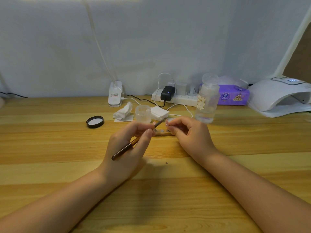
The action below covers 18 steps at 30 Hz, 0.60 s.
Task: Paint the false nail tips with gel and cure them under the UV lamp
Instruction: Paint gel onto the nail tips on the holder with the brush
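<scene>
At frame centre, the right hand (188,132) pinches a light, slippery nail tip (167,122) by its edges while the left hand (133,140) grips the brush (127,147).

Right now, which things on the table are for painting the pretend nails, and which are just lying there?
For the job:
- brush held in the left hand
- nail tip pinched by the right hand
- wooden holder
- open jar
- black lid
- UV lamp

Just lying there:
- crumpled tissue
- purple tissue pack
- power strip
- pump bottle
</scene>
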Motion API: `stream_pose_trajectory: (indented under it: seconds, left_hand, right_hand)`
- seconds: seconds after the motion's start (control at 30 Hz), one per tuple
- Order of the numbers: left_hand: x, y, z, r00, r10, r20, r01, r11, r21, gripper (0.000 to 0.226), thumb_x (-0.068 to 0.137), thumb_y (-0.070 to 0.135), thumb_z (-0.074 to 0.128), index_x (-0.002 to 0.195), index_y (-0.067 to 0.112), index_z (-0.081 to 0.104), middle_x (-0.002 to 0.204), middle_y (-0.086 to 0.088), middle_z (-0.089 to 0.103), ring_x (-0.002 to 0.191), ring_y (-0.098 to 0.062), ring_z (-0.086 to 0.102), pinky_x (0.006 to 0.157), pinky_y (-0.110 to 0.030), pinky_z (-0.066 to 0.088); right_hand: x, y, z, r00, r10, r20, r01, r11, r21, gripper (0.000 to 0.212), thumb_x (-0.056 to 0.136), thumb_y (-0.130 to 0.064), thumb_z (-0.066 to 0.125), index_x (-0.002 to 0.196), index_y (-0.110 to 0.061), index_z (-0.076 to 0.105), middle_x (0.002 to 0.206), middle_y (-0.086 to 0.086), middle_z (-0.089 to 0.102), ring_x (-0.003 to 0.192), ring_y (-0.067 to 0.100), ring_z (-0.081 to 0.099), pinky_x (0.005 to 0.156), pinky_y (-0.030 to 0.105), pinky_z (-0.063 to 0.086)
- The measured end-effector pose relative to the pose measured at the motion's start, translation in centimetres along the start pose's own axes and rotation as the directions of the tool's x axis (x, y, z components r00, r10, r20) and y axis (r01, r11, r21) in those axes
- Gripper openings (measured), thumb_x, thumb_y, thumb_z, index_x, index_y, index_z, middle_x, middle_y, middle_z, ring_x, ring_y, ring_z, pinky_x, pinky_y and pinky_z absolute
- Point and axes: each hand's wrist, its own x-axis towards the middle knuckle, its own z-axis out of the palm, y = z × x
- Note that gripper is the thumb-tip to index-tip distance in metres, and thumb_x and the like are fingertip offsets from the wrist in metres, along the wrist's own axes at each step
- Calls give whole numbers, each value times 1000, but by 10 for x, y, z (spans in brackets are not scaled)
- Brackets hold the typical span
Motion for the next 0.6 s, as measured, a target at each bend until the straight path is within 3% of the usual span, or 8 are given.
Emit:
stream_pose_trajectory:
  seconds: [0.27, 0.5, 0.6]
  left_hand:
    - [-1, -1, -3, 998, 12, 61, -9, 999, -43, 19, 87, 34, 54, 92, 23, 69, 86, 6, 74, 83, -12, 71, 76, -25, 56]
    - [1, -3, -1, 1000, 2, -3, -2, 996, -94, 21, 90, 30, 55, 95, 16, 69, 87, 1, 75, 83, -11, 71, 76, -20, 54]
    - [1, -4, 0, 1000, -11, -19, 9, 996, -85, 12, 92, 19, 56, 95, 20, 68, 85, 0, 75, 83, -8, 71, 75, -17, 53]
  right_hand:
    - [0, 0, 0, 1000, 29, 3, -29, 1000, -4, 12, 86, -9, 67, 91, -19, 70, 78, -12, 66, 75, 3, 62, 67, 13, 49]
    - [-1, 0, 0, 999, 50, 22, -51, 998, 42, 11, 86, -8, 68, 88, -18, 68, 78, -6, 68, 71, 3, 63, 67, 15, 51]
    - [-1, 0, 0, 997, 54, 47, -57, 996, 69, 13, 85, -7, 68, 89, -19, 67, 79, -5, 68, 72, 4, 65, 69, 17, 52]
